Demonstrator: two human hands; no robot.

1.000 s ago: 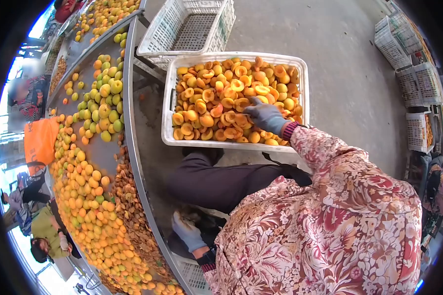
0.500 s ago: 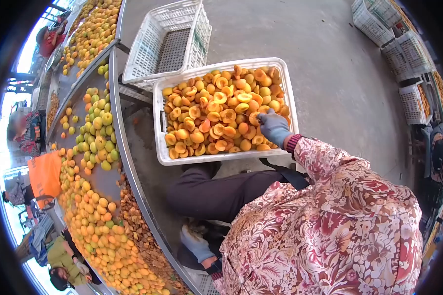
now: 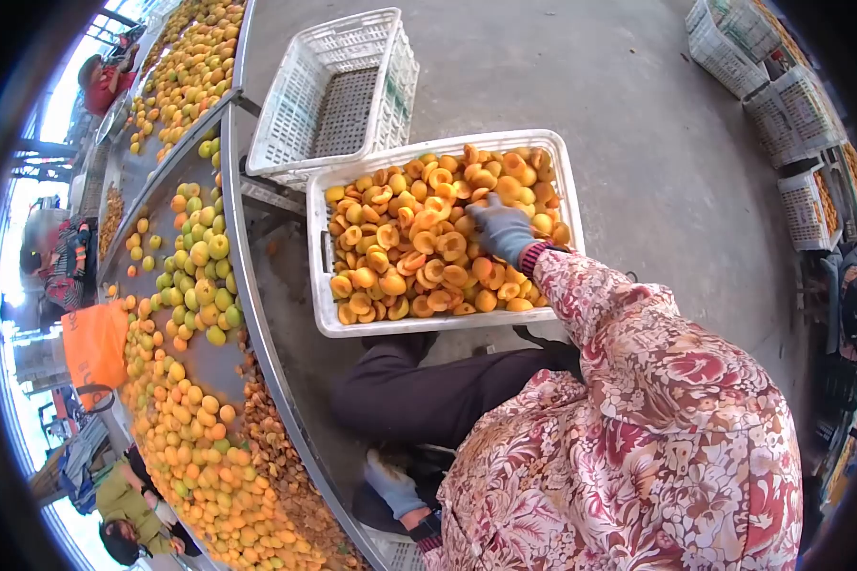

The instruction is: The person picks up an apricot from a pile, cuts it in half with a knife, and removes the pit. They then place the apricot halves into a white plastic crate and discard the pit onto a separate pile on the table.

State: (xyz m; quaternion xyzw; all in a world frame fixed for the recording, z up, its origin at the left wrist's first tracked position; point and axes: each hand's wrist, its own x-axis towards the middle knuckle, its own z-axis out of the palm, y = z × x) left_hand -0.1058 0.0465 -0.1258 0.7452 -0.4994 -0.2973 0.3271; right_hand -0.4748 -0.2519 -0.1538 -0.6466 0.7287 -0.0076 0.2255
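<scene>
A white plastic crate [image 3: 319,257] sits on the concrete floor in front of me, filled with halved apricots [image 3: 409,257]. My right hand [image 3: 500,228], in a grey-blue glove, lies palm down on the halves at the crate's right side, fingers spread. My floral sleeve runs back from it. My left hand [image 3: 390,483], also gloved, hangs low by my lap beside the table's edge. Its fingers are partly hidden, and I cannot tell whether it holds anything.
A curved metal table [image 3: 257,333] on my left carries whole yellow and green apricots [image 3: 186,381] and a strip of brown pits [image 3: 276,457]. An empty white crate [image 3: 343,86] stands behind the full one. More crates [image 3: 781,86] are stacked at far right. Other people [image 3: 129,514] work across the table.
My right hand has shifted left and further into the crate, over the middle of the halves. The view has tilted slightly. My left hand stays low by my lap.
</scene>
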